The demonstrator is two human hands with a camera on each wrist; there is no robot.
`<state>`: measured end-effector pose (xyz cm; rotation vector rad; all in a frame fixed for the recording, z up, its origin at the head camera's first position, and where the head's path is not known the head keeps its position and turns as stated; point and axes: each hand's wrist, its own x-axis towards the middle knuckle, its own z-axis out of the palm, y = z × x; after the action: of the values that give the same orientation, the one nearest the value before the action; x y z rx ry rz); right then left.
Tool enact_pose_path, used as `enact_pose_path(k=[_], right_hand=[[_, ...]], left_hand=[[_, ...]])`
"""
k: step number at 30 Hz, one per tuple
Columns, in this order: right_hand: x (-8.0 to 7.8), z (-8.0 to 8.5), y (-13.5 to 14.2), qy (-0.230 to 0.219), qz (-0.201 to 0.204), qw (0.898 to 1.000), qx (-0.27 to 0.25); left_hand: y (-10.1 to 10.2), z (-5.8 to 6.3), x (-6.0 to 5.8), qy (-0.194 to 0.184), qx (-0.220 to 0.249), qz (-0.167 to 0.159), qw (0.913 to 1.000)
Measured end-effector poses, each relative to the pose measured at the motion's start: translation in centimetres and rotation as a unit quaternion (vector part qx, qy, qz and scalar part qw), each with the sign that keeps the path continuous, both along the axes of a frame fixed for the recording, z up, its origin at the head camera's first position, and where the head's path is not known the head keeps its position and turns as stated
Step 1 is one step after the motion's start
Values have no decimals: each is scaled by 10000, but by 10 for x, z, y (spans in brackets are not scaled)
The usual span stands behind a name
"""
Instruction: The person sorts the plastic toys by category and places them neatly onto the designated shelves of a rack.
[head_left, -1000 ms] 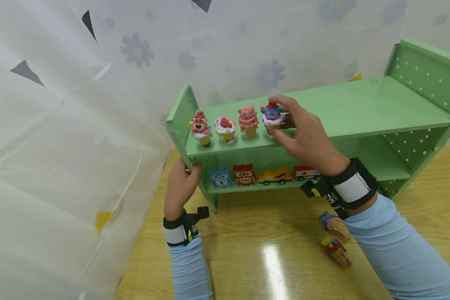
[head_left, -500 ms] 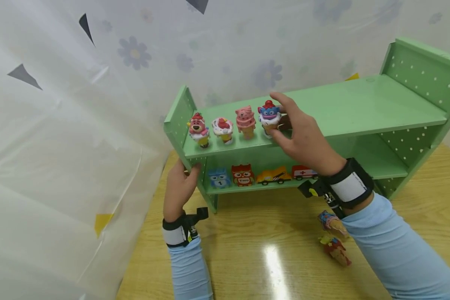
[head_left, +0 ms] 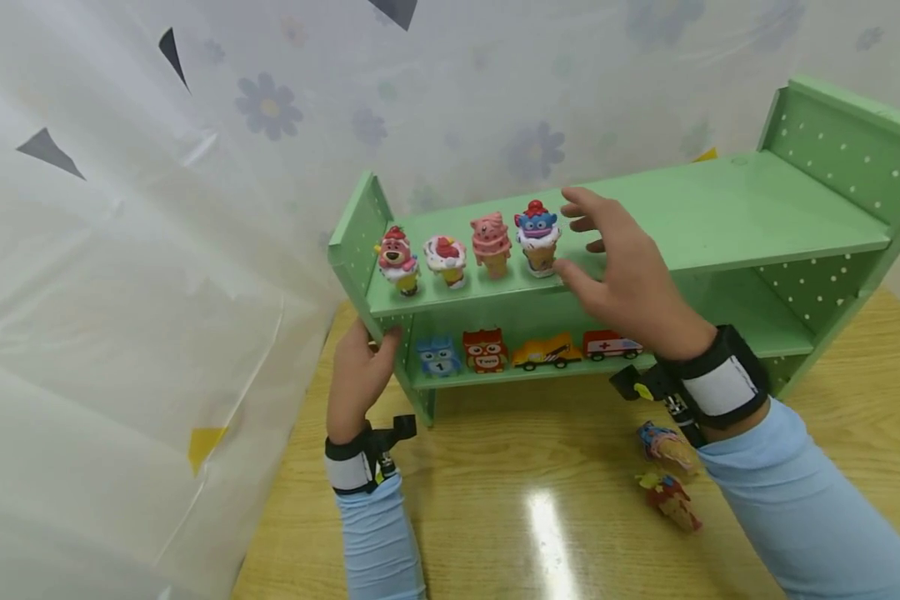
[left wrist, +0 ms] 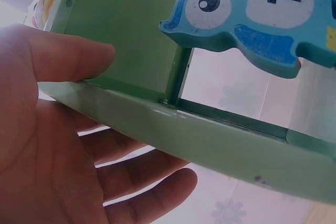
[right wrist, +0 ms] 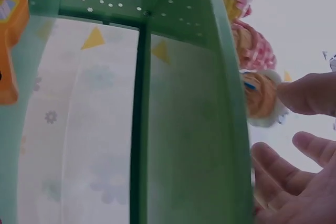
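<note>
My right hand (head_left: 630, 275) is beside a blue-faced ice cream cone figure (head_left: 537, 237), fingers spread and thumb near the cone. This figure stands upright on the top board of the green shelf (head_left: 727, 208). To its left stand a pink ice cream cone figure (head_left: 492, 243), a white one with a red top (head_left: 447, 260) and a pink bear one (head_left: 398, 260). My left hand (head_left: 360, 379) holds the shelf's left side panel (left wrist: 173, 129), thumb inside and fingers outside.
On the lower board are a blue owl (head_left: 439, 356), a red owl (head_left: 487, 350), a yellow tow truck (head_left: 547, 352) and a red ambulance (head_left: 610, 345). Two more cone figures, one blue-topped (head_left: 667, 447) and one red-topped (head_left: 671, 502), lie on the wooden table (head_left: 480, 500).
My right hand has let go of the blue-faced cone figure and drawn back a little to the right. That figure stays standing on the top board. My left hand keeps its place.
</note>
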<state>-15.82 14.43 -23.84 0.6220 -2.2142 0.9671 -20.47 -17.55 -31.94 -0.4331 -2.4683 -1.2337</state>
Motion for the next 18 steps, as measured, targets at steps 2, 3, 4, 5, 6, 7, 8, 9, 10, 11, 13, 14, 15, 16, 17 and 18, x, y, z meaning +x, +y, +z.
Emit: enact_pose_path(k=[2,3,4,5,6,7,8,9,10,11,13,14,15,16,17,18], right_hand=[[8,2,5,130,-96,9998,-65],[12,2,9,200,-133,9997,-109],[16,3,12,279,-175,9994,-128],[21,3,16,361,-215,9990,-148],[26,3,19,468,-269,9984,-161],[31,3,23,558,-313,9978,-197],[37,3,28,639,-391,9970,-178],[42,2,32,743,-472,9960,-163],[48,0,37,847,-556,9947,-145],[54,-1,41,939,-625,9935,-160],[67,-6,51,1017,-799,9915,-156],[73,-9,55,1030,-913,9904,-134],[79,-13,60,1048,-991,9894,-170],[84,-16,64,1026,-1101,9884,-180],[89,-20,67,1001,-1212,9874,-190],[93,-24,71,975,-1292,9866,-207]], left_hand=[[0,0,0,-8,10,-20,10000],[0,0,0,-3,24,-23,10000],[0,-1,0,1,36,-18,10000],[0,-1,0,3,41,-15,10000],[0,0,0,14,45,-4,10000],[0,0,0,26,42,9,10000],[0,0,0,37,36,21,10000],[0,0,-1,46,30,31,10000],[0,0,-1,45,21,31,10000],[0,0,0,39,21,25,10000],[1,0,0,36,33,5,10000],[1,0,0,24,41,-3,10000],[1,0,0,12,55,-15,10000],[1,0,1,-2,69,-20,10000],[2,1,1,-15,76,-24,10000],[2,1,1,-25,75,-22,10000]])
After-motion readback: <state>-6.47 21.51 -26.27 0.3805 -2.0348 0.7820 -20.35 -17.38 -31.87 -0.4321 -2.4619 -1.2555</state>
